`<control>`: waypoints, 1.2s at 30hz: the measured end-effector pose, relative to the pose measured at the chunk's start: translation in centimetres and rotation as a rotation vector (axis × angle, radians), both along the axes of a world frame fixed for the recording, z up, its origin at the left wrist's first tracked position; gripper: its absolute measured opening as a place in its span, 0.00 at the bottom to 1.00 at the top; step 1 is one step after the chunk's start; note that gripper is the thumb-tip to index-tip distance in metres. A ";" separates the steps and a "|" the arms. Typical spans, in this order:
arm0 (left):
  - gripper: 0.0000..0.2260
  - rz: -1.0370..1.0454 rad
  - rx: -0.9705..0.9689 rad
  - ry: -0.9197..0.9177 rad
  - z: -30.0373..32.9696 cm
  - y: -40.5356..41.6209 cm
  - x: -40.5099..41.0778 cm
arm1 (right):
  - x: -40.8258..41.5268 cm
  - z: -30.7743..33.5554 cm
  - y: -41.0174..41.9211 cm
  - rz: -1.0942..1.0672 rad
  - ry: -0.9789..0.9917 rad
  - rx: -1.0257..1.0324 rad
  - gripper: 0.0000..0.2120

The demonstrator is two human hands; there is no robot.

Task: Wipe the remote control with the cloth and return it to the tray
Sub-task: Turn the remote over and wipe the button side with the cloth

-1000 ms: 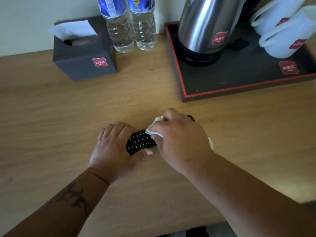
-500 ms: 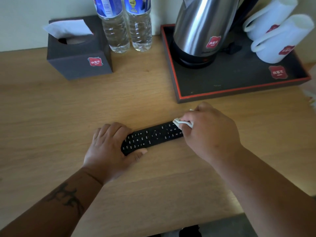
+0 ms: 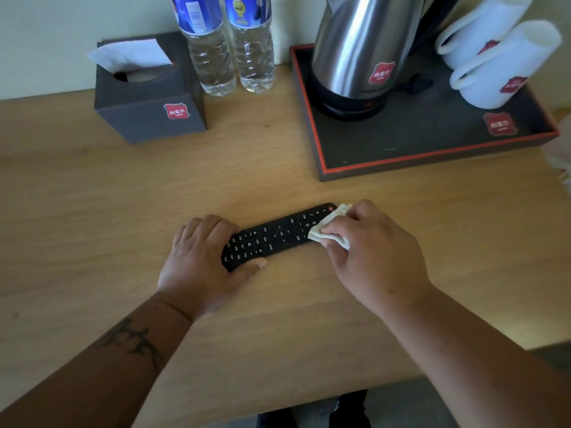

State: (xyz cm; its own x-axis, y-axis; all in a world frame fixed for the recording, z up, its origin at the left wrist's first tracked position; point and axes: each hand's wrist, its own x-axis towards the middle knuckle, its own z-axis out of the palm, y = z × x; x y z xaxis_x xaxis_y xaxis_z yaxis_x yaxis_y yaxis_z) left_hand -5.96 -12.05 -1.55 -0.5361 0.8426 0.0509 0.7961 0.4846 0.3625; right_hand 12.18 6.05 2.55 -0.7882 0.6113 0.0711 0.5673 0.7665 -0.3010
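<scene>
The left hand (image 3: 200,267) pins the long black remote control (image 3: 275,237); the right hand (image 3: 375,257) pinches a small white cloth (image 3: 330,230) on its far end, near the dark red-edged tray (image 3: 401,166), bare table between.

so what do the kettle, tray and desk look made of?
Kettle: brushed stainless steel by its streaky sheen, on a black, likely plastic base. Tray: matte dark surface with a red edge; material unclear. Desk: light wood grain, possibly laminate.
</scene>
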 end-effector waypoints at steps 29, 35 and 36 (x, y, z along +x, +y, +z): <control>0.42 -0.241 -0.288 0.093 3.3 3.0 -2.4 | -1.9 1.4 3.5 0.037 -0.090 -0.090 0.14; 0.34 -0.123 -0.100 0.043 1.6 1.3 -1.0 | -2.4 1.2 3.3 0.074 -0.132 -0.035 0.14; 0.33 -0.107 -0.072 0.049 1.2 1.0 -0.7 | -2.9 1.8 3.2 0.073 -0.091 -0.034 0.12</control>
